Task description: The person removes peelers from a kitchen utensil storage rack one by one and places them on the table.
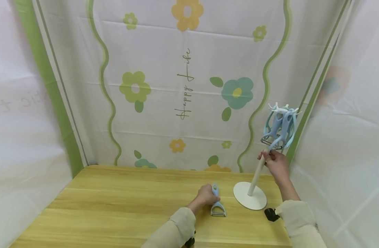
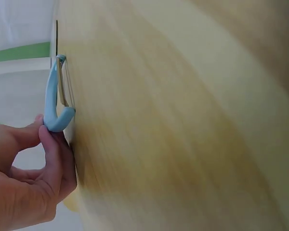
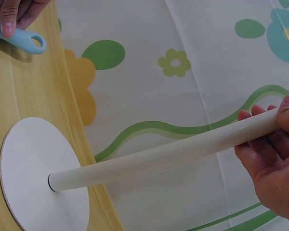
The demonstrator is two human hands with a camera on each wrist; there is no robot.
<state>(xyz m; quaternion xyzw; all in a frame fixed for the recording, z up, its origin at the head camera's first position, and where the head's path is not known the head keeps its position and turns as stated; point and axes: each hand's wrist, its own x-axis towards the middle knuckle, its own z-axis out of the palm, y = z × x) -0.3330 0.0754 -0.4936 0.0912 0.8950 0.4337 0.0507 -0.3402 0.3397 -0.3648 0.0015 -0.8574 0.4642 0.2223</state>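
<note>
A light blue peeler (image 1: 218, 206) with a Y-shaped head and a hole in its handle is low over the table. My left hand (image 1: 208, 194) pinches it at the neck, its blade end toward me in the head view. In the left wrist view the peeler head (image 2: 52, 103) stands close to the wood. My right hand (image 1: 277, 165) grips the upper part of a white stand's pole (image 3: 173, 153). Several blue peelers (image 1: 280, 127) hang from white hooks (image 1: 284, 109) at the stand's top. The pole leans to the right in the head view.
The stand's round white base (image 1: 249, 201) rests near the table's right edge. A wooden table (image 1: 115, 203) spreads to the left. Flowered curtains (image 1: 164, 86) hang behind the table and at both sides.
</note>
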